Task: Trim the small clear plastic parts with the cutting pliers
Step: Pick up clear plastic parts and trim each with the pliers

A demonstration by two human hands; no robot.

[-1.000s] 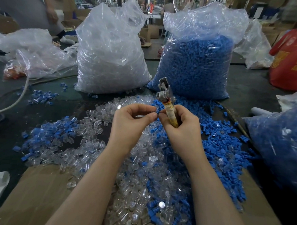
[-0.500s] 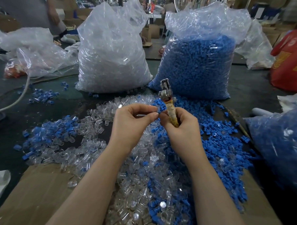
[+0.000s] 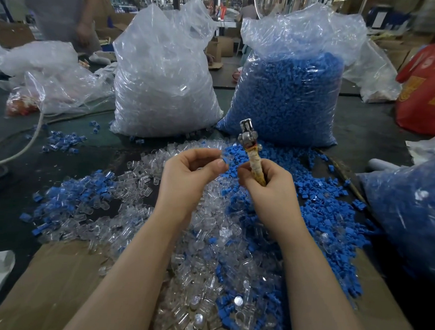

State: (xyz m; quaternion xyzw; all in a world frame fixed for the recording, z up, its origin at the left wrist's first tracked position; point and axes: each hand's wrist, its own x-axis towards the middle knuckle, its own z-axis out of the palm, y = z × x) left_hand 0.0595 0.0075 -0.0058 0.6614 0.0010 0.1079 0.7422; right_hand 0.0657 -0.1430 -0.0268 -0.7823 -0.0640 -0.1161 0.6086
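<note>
Clear plastic part [image 3: 218, 156], small, faint, pinched in our left hand [image 3: 188, 178]; right hand [image 3: 267, 192] wraps cutting pliers [image 3: 252, 154], steel head up, handle pale-wrapped.

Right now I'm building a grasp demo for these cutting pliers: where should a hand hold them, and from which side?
Grip the cutting pliers on the wrapped handles below the pivot, coming from the right and below, as the right hand does here. The tool stands nearly upright with its metal head on top, so that leaves the cutting end clear for the small part the left hand pinches beside it.
</note>
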